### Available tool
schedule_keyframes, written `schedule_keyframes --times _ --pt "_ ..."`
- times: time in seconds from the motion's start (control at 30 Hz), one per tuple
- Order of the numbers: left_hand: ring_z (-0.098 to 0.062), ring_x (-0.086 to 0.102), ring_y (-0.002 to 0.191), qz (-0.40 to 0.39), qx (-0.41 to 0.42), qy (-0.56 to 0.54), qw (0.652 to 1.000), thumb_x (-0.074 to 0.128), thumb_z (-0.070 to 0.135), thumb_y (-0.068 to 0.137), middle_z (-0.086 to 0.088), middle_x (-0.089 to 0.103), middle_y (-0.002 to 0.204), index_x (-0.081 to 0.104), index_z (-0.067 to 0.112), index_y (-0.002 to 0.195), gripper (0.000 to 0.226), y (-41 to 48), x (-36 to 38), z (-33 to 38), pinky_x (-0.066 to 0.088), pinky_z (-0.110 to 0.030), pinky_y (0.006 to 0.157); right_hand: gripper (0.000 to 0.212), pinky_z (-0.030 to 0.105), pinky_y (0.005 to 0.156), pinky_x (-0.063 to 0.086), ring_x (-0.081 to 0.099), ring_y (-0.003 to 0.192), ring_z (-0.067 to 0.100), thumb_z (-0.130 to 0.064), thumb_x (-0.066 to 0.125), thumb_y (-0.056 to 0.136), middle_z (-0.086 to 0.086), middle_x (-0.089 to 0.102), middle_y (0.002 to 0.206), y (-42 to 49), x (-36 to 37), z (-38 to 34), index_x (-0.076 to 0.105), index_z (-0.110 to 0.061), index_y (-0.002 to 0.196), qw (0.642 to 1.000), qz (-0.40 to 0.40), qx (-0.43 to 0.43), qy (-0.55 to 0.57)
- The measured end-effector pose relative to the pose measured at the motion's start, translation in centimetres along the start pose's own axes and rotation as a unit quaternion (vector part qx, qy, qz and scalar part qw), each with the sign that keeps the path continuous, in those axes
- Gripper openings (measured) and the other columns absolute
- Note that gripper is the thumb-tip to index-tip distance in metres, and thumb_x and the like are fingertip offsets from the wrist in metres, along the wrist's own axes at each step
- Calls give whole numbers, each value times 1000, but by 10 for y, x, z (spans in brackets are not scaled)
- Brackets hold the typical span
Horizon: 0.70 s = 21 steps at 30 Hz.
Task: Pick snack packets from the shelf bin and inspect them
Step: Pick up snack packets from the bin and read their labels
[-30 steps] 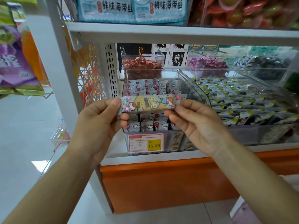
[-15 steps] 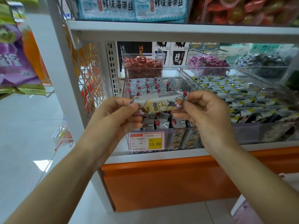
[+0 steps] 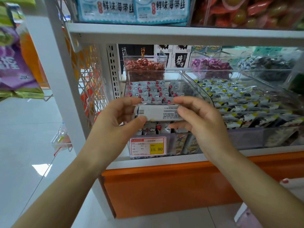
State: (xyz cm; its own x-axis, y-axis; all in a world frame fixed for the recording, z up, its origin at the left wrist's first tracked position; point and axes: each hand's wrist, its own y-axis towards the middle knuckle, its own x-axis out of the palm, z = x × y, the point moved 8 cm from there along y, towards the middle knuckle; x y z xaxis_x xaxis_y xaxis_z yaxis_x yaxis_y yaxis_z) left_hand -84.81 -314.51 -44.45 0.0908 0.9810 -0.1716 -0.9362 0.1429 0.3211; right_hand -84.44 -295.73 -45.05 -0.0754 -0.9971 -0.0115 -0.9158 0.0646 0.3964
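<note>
Currently your left hand [image 3: 115,120] and right hand [image 3: 199,124] pinch the snack packet [image 3: 158,112] by its ends, printed back facing you. Behind your hands stands the clear bin [image 3: 171,145].

packet: snack packet [image 3: 158,112], text side up, above clear bin [image 3: 189,83]
hands: left hand [image 3: 115,119] and right hand [image 3: 200,119] pinch its ends
</note>
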Motion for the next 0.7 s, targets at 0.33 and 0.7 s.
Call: schedule_keyframes --times 0.33,0.7 --pt "2 57 95 2 67 75 995 67 12 80 8 60 105 58 36 104 36 -3 2 16 48 -7 73 14 31 69 58 69 86 17 -11 62 87 0 72 91 1 -4 -7 72 -22 86 1000 18 -23 -3" --pt "-8 59 79 40 37 106 993 66 27 78 3 61 83 58 24 84 10 -2 -2 14 51 -22 67 9 10 61 44 59 67 2 -16 64 85 -9 66 72 -4 4 -24 70 -20 80 986 18 -106 -128"
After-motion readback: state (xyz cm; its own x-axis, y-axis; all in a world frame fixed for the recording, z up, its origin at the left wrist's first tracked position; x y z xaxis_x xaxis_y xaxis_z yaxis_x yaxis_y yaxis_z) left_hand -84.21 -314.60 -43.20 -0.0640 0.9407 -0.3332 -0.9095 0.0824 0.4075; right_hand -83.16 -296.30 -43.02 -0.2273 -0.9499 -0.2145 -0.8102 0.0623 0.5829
